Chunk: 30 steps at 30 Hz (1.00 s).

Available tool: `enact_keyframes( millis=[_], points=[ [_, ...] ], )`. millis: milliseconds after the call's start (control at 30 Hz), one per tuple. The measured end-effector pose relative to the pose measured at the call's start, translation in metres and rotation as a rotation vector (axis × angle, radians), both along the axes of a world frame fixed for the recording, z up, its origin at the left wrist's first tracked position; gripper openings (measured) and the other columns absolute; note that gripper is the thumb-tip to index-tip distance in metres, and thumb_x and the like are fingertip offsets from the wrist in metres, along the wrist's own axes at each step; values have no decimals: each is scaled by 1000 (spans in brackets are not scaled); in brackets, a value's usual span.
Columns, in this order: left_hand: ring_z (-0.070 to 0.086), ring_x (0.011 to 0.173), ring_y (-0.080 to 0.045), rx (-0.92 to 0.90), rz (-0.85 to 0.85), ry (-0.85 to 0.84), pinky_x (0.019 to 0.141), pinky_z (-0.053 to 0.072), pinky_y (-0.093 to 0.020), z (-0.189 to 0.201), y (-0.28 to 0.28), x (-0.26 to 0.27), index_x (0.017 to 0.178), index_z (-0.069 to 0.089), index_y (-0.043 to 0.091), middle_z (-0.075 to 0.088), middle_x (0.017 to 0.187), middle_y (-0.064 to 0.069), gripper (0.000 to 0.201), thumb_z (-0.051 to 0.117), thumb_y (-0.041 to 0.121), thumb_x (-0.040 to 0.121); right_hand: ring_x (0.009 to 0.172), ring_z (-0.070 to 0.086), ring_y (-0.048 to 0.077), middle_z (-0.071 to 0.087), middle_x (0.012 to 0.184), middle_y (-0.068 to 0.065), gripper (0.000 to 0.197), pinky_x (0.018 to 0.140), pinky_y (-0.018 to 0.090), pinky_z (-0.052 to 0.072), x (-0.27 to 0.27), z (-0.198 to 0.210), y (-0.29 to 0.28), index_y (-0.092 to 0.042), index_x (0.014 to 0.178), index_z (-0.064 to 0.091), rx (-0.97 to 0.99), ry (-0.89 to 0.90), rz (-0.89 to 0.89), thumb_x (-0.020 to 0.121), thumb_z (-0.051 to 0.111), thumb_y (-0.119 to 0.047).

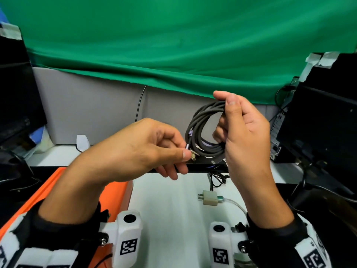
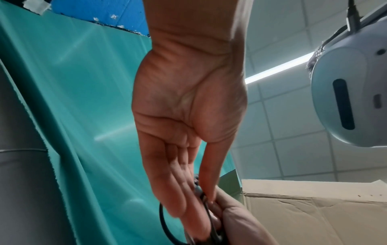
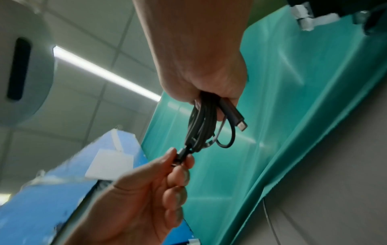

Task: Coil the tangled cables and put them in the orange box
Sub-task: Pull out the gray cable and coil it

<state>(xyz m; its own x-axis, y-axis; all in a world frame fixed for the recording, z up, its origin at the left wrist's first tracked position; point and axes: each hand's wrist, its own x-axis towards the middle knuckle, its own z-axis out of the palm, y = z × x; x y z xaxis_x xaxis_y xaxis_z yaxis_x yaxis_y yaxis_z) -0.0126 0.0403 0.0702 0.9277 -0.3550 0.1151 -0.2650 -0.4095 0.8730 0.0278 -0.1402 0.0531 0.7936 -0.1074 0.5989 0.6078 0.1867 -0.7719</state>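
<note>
The grey cable [image 1: 204, 132] is nearly wound: several loops hang as one bundle, held up in the air above the counter [image 1: 170, 200], well clear of the orange box [image 1: 116, 192] at 8 o'clock from it. The right hand [image 1: 245, 132] grips the top and side of the bundle, thumb and fingers curled round the strands; in the right wrist view one connector end sticks out of that fist. The left hand [image 1: 146, 149] pinches the other connector end [image 1: 190, 151] between thumb and forefinger at the coil's 7 o'clock edge. By my reading, tucking or wrapping this last end is the step in hand, and dropping the coil into the box is left to do. The inside of the box is hidden by the left forearm, so I cannot tell what it already holds.

More work waits on the counter: a white wall charger [image 1: 208, 198] with its pale cable [image 1: 235, 204] lies at 6 o'clock from the coil, and a thin black cable [image 1: 217, 178] sits in a loose tangle just beyond it, neither one coiled. A dark bar [image 1: 204, 168] crosses the counter under the hands. Nothing blocks the path to the box, though the free end could spring loose.
</note>
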Motion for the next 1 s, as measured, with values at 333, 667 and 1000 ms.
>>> enact_keyframes(
  millis=[333, 667, 1000],
  points=[
    [73, 62, -20, -164, 298, -364, 64, 60, -33, -5, -28, -3, 83, 66, 9, 75, 68, -4, 11, 70, 13, 92, 49, 23, 10, 25, 59, -5, 30, 52, 29, 28, 7, 4, -14, -14, 117, 68, 68, 124, 293, 108, 43, -29],
    [64, 52, -23, -364, 331, -350, 60, 54, -37, -8, -33, 4, 91, 57, 15, 70, 62, -6, 19, 75, 20, 89, 50, 22, 8, 21, 64, -3, 30, 52, 32, 16, 7, 2, -15, -20, 114, 72, 13, 1, 408, 104, 45, -28],
    [63, 55, -19, -471, 91, -175, 56, 53, -27, -3, -18, 6, 82, 70, 19, 64, 74, -2, 15, 82, 24, 77, 50, 21, 8, 25, 58, -8, 32, 45, 18, 23, 1, 6, -23, -19, 107, 76, -97, -3, 434, 101, 46, -25]
  ],
)
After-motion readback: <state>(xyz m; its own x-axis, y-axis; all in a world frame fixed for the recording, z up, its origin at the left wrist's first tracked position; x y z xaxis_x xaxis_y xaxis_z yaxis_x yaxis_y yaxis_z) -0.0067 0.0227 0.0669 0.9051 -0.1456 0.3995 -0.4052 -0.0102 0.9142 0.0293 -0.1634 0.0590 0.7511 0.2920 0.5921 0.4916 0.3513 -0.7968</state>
